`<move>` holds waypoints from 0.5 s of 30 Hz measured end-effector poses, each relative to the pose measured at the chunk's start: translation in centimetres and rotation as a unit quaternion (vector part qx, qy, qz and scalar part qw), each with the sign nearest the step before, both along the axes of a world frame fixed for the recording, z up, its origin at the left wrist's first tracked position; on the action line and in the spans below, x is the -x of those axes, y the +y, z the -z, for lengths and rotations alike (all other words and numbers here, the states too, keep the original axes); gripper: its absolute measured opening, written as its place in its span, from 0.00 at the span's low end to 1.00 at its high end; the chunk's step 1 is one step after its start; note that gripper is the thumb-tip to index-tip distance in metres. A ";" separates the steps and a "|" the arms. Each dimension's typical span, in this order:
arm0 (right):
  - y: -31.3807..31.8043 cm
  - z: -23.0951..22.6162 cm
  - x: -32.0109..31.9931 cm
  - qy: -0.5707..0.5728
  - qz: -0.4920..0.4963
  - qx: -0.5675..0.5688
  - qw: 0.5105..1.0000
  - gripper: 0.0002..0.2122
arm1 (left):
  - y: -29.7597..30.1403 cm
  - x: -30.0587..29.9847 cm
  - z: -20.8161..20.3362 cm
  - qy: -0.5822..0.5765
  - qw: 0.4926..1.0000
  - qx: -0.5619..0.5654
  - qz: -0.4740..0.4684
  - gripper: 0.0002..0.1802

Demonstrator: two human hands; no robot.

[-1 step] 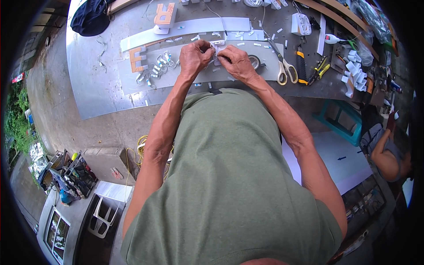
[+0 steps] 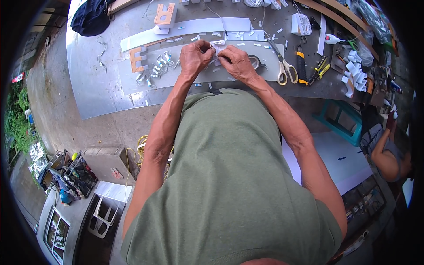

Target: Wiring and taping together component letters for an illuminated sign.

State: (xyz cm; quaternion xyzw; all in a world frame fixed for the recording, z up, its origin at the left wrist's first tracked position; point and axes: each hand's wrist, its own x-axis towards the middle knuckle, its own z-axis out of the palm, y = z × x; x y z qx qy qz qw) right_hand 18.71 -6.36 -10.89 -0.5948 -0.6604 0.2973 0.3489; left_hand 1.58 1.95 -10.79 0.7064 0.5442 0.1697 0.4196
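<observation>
Both my hands meet over a grey sheet (image 2: 168, 79) on the metal worktable. My left hand (image 2: 193, 58) pinches with thumb and fingertips, and my right hand (image 2: 237, 64) pinches just beside it. A small white piece (image 2: 217, 43) shows between and beyond the fingertips; what each pinch grips is too small to make out. Left of my left hand lie a cluster of small LED modules on wires (image 2: 159, 68) and an orange-faced letter block (image 2: 138, 59). A roll of tape (image 2: 254, 62) rests by my right hand, partly behind it.
Scissors (image 2: 282, 66), a yellow-black cutter knife (image 2: 301, 66) and yellow-handled pliers (image 2: 320, 70) lie to the right. Farther off are another letter block (image 2: 165, 17), white strips (image 2: 185, 31) and a dark cap (image 2: 90, 17). A co-worker's arm (image 2: 383, 148) shows at far right, near a teal stool (image 2: 338, 121).
</observation>
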 end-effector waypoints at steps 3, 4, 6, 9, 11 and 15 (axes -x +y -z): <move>0.1 -0.2 0.1 0.015 0.002 0.010 1.000 0.04 | 0.0 0.1 0.0 0.005 1.000 0.004 0.002 0.15; 0.1 -0.2 0.1 0.016 0.002 0.010 1.000 0.04 | 0.0 0.1 -0.1 0.005 1.000 0.005 0.002 0.15; 0.1 -0.2 0.1 0.009 -0.001 0.011 1.000 0.04 | 0.0 0.2 -0.1 0.004 1.000 0.002 0.000 0.14; 0.2 0.0 -0.1 0.010 0.013 -0.017 1.000 0.05 | 0.2 0.0 0.0 0.005 1.000 -0.002 -0.003 0.14; -0.2 0.0 -0.3 0.007 0.026 -0.012 1.000 0.06 | 0.1 -0.2 0.1 0.009 1.000 -0.002 -0.007 0.14; -0.6 -0.5 -0.3 0.014 0.034 0.017 0.999 0.06 | 0.2 -0.1 0.1 0.018 1.000 -0.001 -0.006 0.15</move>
